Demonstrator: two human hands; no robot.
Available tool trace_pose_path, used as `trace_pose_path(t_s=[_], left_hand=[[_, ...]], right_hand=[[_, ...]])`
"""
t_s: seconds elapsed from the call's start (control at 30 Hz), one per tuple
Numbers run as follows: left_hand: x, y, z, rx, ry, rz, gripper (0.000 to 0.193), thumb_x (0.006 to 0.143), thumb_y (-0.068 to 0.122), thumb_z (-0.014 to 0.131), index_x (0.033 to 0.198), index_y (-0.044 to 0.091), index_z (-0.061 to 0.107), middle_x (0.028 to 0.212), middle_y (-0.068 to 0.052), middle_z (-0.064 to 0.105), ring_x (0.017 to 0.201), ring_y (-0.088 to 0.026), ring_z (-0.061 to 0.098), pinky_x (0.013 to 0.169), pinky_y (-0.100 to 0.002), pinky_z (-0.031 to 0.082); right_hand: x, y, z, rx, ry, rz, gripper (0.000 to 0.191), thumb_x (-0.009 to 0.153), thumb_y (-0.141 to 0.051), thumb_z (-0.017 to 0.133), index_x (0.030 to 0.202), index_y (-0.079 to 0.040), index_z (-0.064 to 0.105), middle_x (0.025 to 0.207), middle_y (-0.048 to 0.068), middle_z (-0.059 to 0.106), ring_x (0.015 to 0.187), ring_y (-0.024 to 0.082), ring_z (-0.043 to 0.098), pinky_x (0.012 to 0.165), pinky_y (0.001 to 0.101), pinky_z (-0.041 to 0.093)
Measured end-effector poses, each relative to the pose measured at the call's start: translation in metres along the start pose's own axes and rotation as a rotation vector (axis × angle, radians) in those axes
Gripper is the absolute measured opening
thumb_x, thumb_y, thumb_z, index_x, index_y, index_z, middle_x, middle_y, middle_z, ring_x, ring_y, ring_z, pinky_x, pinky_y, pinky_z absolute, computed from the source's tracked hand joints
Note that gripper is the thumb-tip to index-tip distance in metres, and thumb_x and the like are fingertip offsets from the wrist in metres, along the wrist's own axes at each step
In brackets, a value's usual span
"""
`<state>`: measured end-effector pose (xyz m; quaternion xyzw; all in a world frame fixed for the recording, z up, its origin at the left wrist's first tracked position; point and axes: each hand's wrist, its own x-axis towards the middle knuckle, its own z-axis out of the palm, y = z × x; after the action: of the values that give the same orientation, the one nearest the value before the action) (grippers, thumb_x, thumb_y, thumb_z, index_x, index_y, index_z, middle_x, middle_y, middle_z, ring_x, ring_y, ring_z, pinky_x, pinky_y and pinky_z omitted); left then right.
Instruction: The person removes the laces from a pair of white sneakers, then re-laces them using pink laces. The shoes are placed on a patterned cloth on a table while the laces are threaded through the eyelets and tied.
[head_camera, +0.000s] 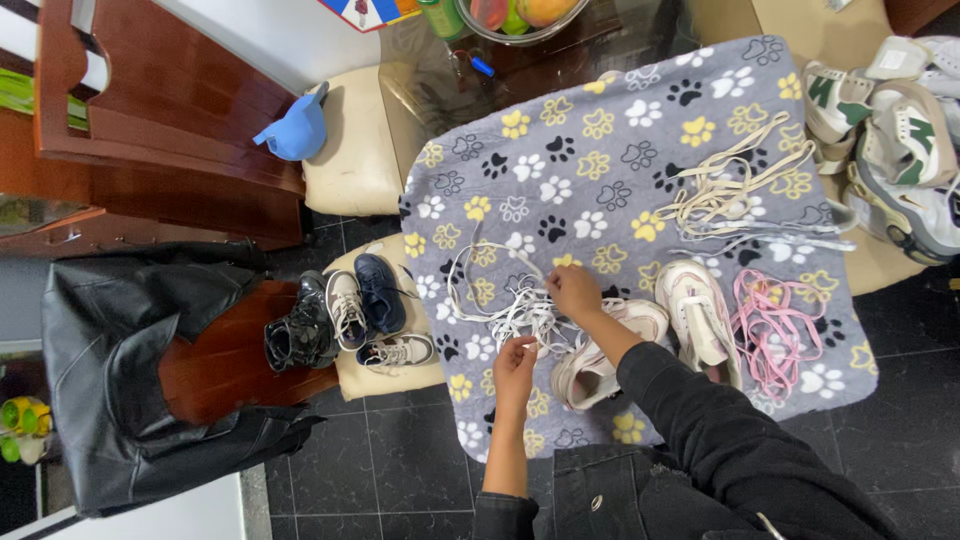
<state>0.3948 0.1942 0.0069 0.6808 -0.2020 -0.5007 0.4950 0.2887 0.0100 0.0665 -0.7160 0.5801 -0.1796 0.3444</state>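
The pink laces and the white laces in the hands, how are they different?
The pink laces lie in a loose pile right of the pale sneakers, and no hand touches them; the white laces are a tangle pinched by the left hand and the right hand. The pink laces are pink, the white laces white. Both rest on the grey paw-print blanket.

Bare blanket (560, 150) lies open beyond the white laces (500, 300); sneakers (650, 330) crowd the right.
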Motion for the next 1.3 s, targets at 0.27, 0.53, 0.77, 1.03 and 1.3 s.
trace_pose_path(t_s=[0.27, 0.53, 0.77, 1.03, 1.3], left_hand=[[0.016, 0.019, 0.014, 0.05, 0.025, 0.181, 0.021, 0.096, 0.01, 0.068, 0.115, 0.003, 0.069, 0.078, 0.006, 0.057, 0.067, -0.003, 0.049, 0.058, -0.021, 0.039], [-0.001, 0.123, 0.049, 0.225, -0.121, 0.359, 0.04, 0.094, 0.011, 0.069, 0.134, 0.007, 0.062, 0.079, 0.003, 0.061, 0.064, -0.003, 0.051, 0.057, -0.021, 0.042], [0.01, 0.135, 0.041, 0.266, -0.342, 0.361, 0.045, 0.096, 0.012, 0.068, 0.14, 0.007, 0.06, 0.094, -0.002, 0.066, 0.079, -0.008, 0.056, 0.067, -0.023, 0.048], [0.034, 0.066, 0.002, 0.299, 0.049, 0.382, 0.033, 0.096, 0.012, 0.064, 0.128, 0.008, 0.066, 0.116, -0.005, 0.074, 0.093, -0.012, 0.068, 0.076, -0.028, 0.054], [0.025, 0.026, 0.0, 0.194, -0.064, 0.21, 0.026, 0.097, 0.017, 0.066, 0.121, 0.007, 0.07, 0.109, -0.007, 0.074, 0.091, -0.014, 0.068, 0.08, -0.029, 0.054]], right_hand=[[-0.004, -0.014, -0.01, 0.343, 0.004, 0.065, 0.018, 0.079, -0.024, 0.078, 0.085, -0.008, 0.07, 0.086, 0.011, 0.071, 0.077, 0.025, 0.069, 0.069, 0.0386, 0.053], [-0.045, -0.003, -0.064, 0.581, -0.278, -0.125, 0.012, 0.087, -0.009, 0.069, 0.095, -0.005, 0.062, 0.08, 0.002, 0.067, 0.073, 0.01, 0.062, 0.065, 0.0283, 0.05], [-0.041, -0.002, -0.112, 0.698, -0.337, -0.145, 0.011, 0.098, -0.013, 0.066, 0.097, -0.005, 0.059, 0.084, 0.0, 0.063, 0.078, 0.007, 0.059, 0.07, 0.0277, 0.052], [-0.006, -0.006, -0.099, 0.595, -0.047, -0.339, 0.026, 0.095, -0.016, 0.067, 0.116, -0.003, 0.057, 0.11, 0.007, 0.064, 0.098, 0.018, 0.07, 0.081, 0.0308, 0.056], [-0.023, 0.035, -0.039, -0.202, -0.249, -0.177, 0.019, 0.08, -0.025, 0.075, 0.095, -0.012, 0.076, 0.096, 0.011, 0.072, 0.096, 0.035, 0.068, 0.082, 0.0483, 0.053]])
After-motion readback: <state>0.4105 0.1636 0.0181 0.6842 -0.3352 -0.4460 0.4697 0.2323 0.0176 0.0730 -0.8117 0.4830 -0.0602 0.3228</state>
